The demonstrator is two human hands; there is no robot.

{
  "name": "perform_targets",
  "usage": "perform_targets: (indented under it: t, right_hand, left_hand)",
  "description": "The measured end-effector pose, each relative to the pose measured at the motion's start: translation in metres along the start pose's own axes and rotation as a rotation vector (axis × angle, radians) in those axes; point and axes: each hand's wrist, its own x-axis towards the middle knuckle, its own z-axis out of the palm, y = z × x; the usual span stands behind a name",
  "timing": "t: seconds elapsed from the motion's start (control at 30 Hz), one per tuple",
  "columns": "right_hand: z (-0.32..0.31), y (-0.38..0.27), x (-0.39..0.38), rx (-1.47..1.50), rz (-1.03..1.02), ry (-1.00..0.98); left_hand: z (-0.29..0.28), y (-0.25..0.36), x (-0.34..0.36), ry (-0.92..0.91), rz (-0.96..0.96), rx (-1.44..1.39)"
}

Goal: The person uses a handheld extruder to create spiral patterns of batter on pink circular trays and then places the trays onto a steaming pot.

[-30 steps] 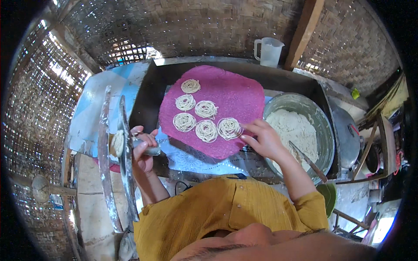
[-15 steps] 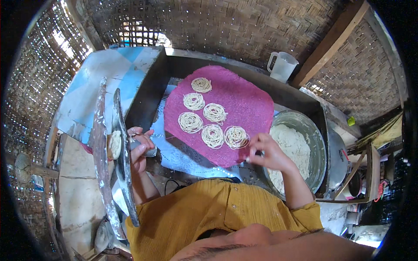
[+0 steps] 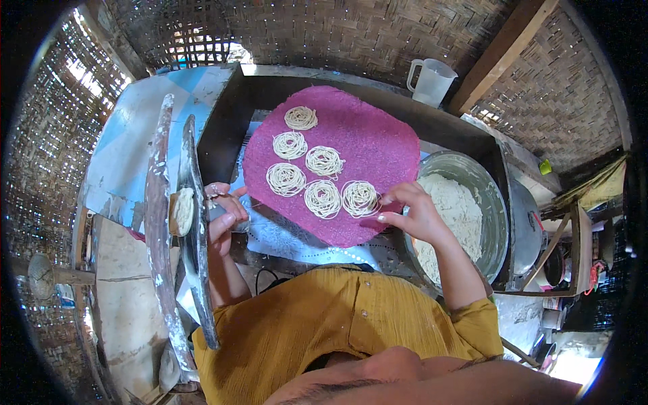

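Note:
My right hand (image 3: 422, 214) is at the near right edge of a purple cloth-like sheet (image 3: 388, 138). Its thumb and forefinger are apart, with the fingertips at the rim of a coiled nest of thin pale noodles (image 3: 360, 199). Several similar nests lie on the sheet's left half, among them a lower-middle nest (image 3: 322, 199). On the left, my left hand (image 3: 223, 219) is curled beside two long wooden lever beams (image 3: 192, 236). A greyish, smooth object (image 3: 239, 223) shows at its fingers, mostly hidden. Pale dough (image 3: 182, 212) sits between the beams.
A large metal basin (image 3: 496, 202) of pale flour or dough stands right of the sheet. A clear plastic jug (image 3: 433, 82) is at the back ledge. A blue-and-white covered surface (image 3: 138, 145) lies at the left. Woven walls enclose the space.
My right hand has moved from just beside the rightmost noodle nest to its edge, and its thumb and forefinger have spread. My left hand stays by the beams. The whole view has shifted slightly.

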Motion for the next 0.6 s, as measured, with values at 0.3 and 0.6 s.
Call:
perform_targets:
  t: [0.3,0.6]
  right_hand:
    - [-0.001,-0.011,0.003,0.041,-0.113,-0.221]
    - [0.008,-0.01,-0.066,-0.475,0.07,-0.398]
  left_hand:
    - [-0.018,0.007,-0.012,0.043,0.078,0.043]
    - [-0.019,0.004,-0.016,0.021,0.055,0.013]
